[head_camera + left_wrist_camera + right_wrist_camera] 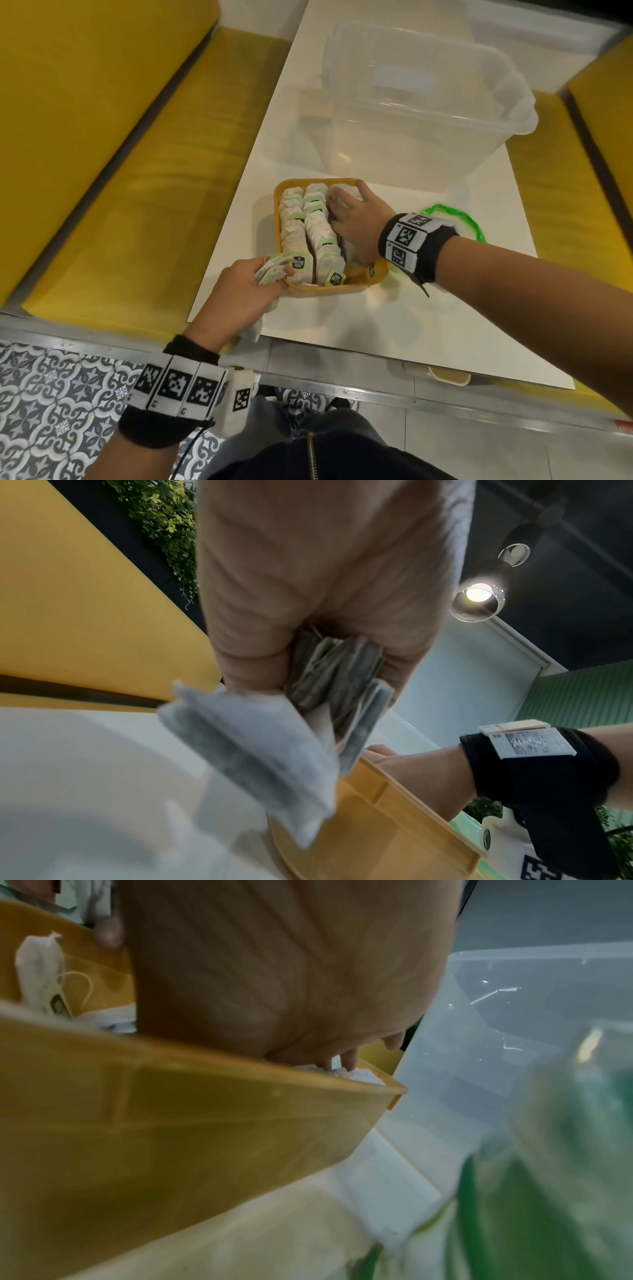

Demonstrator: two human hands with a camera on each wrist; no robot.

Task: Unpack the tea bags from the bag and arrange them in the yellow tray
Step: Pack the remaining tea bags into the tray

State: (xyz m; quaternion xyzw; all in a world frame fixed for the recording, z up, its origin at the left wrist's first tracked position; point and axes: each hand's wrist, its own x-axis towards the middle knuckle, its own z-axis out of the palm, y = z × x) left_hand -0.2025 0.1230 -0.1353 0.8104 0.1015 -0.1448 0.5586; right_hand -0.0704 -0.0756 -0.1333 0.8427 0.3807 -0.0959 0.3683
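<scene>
Tea bags (301, 236) stand in rows in yellow tray (342, 289) on tabletop (342, 325), just in front of clear bin (421, 113). Left hand (246, 291) at tray's near-left corner grips a stack of bags (339, 680). Right hand (356, 222) lies in tray's right side, fingers spread loosely over bags there; green-edged bag (455, 219) sits beside right wrist.

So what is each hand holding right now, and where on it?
The left hand grips a bunch of tea bags around the middle. The right hand presses flat on tea bags in the yellow tray, holding nothing.
</scene>
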